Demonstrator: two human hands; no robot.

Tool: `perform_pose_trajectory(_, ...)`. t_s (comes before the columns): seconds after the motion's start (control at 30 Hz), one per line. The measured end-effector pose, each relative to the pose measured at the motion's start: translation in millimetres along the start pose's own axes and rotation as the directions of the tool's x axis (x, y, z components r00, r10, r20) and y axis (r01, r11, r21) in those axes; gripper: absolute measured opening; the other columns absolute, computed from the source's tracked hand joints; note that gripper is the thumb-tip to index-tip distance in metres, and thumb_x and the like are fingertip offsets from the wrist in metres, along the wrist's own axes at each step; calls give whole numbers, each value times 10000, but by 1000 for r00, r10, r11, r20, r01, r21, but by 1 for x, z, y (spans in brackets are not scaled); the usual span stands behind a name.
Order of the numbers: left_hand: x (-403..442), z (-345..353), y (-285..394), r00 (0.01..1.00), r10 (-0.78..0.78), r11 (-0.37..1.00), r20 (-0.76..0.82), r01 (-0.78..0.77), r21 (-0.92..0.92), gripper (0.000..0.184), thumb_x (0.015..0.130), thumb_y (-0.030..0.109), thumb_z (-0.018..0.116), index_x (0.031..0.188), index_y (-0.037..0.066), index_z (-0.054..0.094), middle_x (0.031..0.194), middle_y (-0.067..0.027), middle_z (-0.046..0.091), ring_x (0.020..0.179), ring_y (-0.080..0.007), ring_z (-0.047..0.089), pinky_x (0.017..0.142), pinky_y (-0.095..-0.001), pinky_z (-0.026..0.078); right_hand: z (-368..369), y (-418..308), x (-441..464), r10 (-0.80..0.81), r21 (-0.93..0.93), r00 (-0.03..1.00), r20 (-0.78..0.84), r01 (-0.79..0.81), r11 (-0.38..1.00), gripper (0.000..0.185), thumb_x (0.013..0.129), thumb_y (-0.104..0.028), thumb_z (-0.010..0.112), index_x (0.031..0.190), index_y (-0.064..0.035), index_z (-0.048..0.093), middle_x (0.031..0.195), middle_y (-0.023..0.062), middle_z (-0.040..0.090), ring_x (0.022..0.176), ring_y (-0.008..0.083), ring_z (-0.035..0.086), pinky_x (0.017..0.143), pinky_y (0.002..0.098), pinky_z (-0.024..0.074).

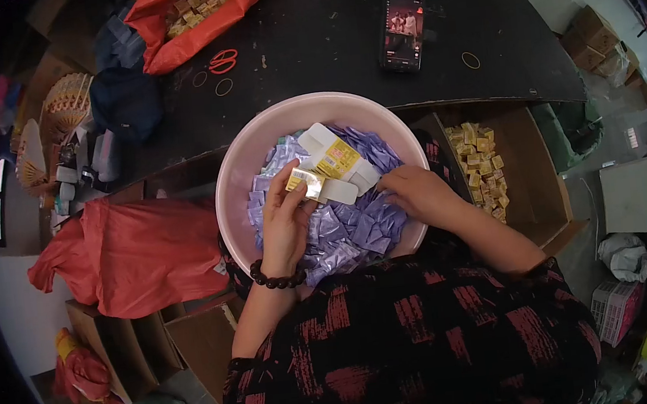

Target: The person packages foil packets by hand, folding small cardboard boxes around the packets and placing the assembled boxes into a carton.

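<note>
A pink basin (pixel 233 175) full of small purple sachets (pixel 342 235) sits in front of me. Above the sachets, my left hand (pixel 285 224) grips a small yellow box (pixel 305 183) between thumb and fingers, and a white end flap stands open towards the right. Just behind it, a second yellow and white carton (pixel 339 157) lies on the heap with its flaps spread. My right hand (pixel 421 196) reaches over the basin's right side, its fingers curled together among the sachets. What its fingertips hold is hidden.
On the black table (pixel 309 41) lie a phone (pixel 402 32), red scissors (pixel 223 61), rubber bands and a red bag (pixel 205 39) of small yellow boxes. At right, a cardboard box (pixel 533 176) holds many yellow boxes (pixel 480 161). A red sack (pixel 147 252) stands left.
</note>
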State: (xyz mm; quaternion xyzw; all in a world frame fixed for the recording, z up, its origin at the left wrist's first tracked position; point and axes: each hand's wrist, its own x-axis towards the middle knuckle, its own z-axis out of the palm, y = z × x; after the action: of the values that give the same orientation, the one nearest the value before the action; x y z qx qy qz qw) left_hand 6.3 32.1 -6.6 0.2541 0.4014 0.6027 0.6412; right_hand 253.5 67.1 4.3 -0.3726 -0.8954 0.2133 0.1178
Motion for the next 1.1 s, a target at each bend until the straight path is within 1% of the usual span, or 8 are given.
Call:
perform_pose_trajectory(0.07,-1,1,-2,997,-72,997,8,72,9,379,939,70,511,1309,41,430,1206,-121,538,1101,-229,564,944,-396,492,-11,-9,2,63,373,991,-118,-14,928,222,832,-63,609,1049,-39,575,916,107,605,889,309,592,762,363,478)
perform_pose_trajectory(0.2,-6,10,-4,980,-126,992,157,122,34,357,941,45,524,1284,52,426,1196,-90,548,1098,-179,561,953,-335,479,-11,-31,19,58,435,930,-362,114,893,281,825,-54,655,1096,-47,581,898,101,613,772,234,614,674,322,491)
perform_pose_trajectory(0.3,-9,12,-5,974,-141,989,176,148,-26,341,943,65,534,1264,52,419,1195,-92,551,1103,-178,560,969,-344,474,10,-44,25,326,617,849,-416,0,787,201,830,-67,673,1014,-3,626,865,123,613,753,211,610,649,295,485)
perform_pose_trajectory(0.43,-8,13,-10,986,-69,993,154,82,-80,346,934,69,552,1248,55,410,1183,-99,551,1088,-189,565,964,-352,480,19,-43,24,243,495,849,-469,25,869,190,850,-54,632,1032,-3,616,930,137,614,799,282,631,681,340,500)
perform_pose_trajectory(0.5,-9,14,-13,988,-25,997,153,35,-65,361,930,70,560,1256,61,406,1176,-103,551,1073,-195,571,957,-350,484,22,-45,27,165,475,778,-607,188,860,140,830,-6,653,968,15,645,850,121,615,775,183,616,652,284,488)
perform_pose_trajectory(0.8,-10,15,-14,976,125,977,179,-152,147,381,901,10,580,1230,47,392,1254,-121,512,1148,-195,526,992,-336,441,26,-55,22,301,810,878,-371,148,568,159,843,14,600,994,-7,645,927,115,605,863,249,613,785,296,487)
perform_pose_trajectory(0.9,-14,21,-8,982,-76,982,174,104,-157,345,917,40,566,1218,49,398,1296,-123,483,1171,-217,517,999,-362,445,22,-47,23,106,443,821,-562,190,876,238,814,40,591,1040,-16,641,1013,120,599,974,250,588,860,320,460)
perform_pose_trajectory(1.1,-14,18,-4,892,-320,887,321,401,-230,378,998,204,436,1339,83,328,1298,-112,478,1180,-222,515,981,-396,463,17,-32,19,-213,210,834,-509,360,909,299,791,3,623,1087,-40,615,1054,123,599,1047,257,569,880,368,449)
